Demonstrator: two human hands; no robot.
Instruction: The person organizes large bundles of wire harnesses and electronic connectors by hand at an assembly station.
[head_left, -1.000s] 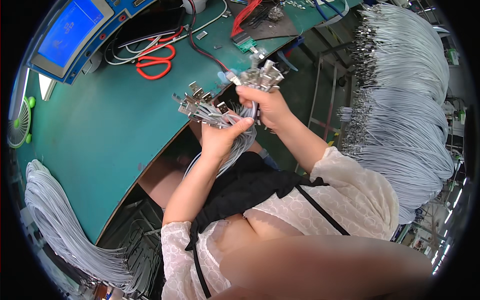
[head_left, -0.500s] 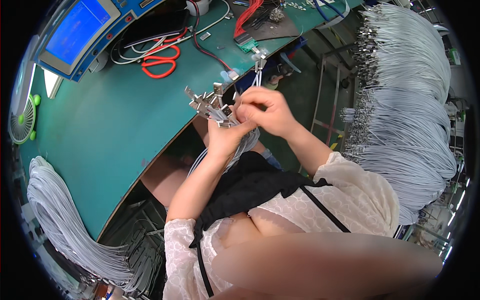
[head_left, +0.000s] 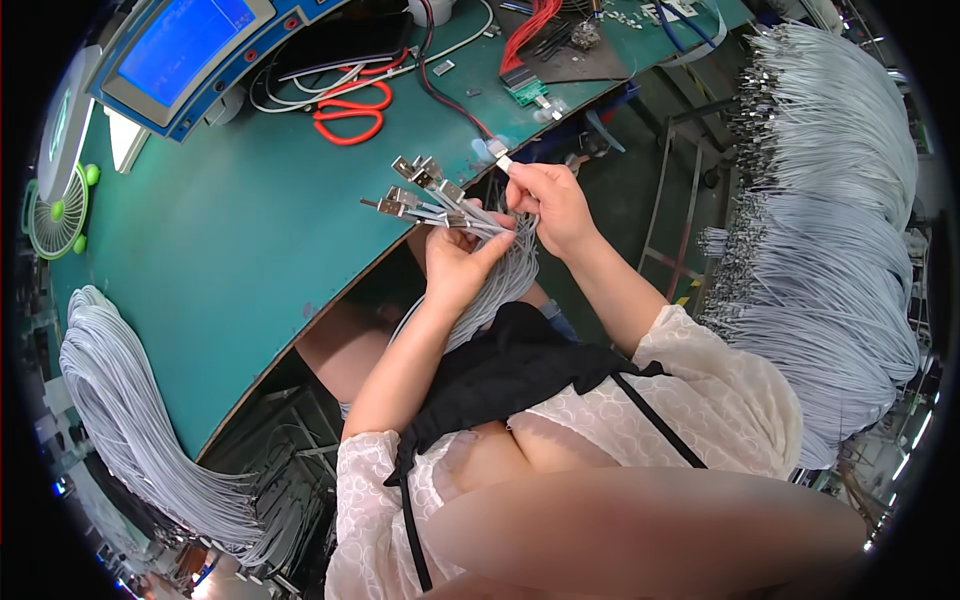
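Observation:
My left hand [head_left: 462, 265] is closed around a bundle of grey USB cables [head_left: 490, 285]. Their metal plugs [head_left: 424, 178] fan out above my fingers, over the table's edge. With thumb and fingers, my right hand [head_left: 560, 208] pinches a single USB cable plug [head_left: 505, 163]. That plug meets a small socket [head_left: 494, 147] on the end of a dark red and black lead, at the table edge. Whether it is fully in the socket, I cannot tell. Just beyond is a small green circuit board [head_left: 524, 88] with red wires [head_left: 535, 35].
On the green table [head_left: 240, 230] are red-handled scissors [head_left: 350, 115], a blue-framed instrument [head_left: 185, 55] with a lit screen, and a green fan [head_left: 58, 225]. Grey cable bundles [head_left: 115, 390] drape over the left edge. A large cable stack [head_left: 830, 250] hangs at right.
My right hand has moved away from the left, bringing a plug to the socket at the edge. The cables that hung from the green board's connector no longer show there. The view has shifted slightly.

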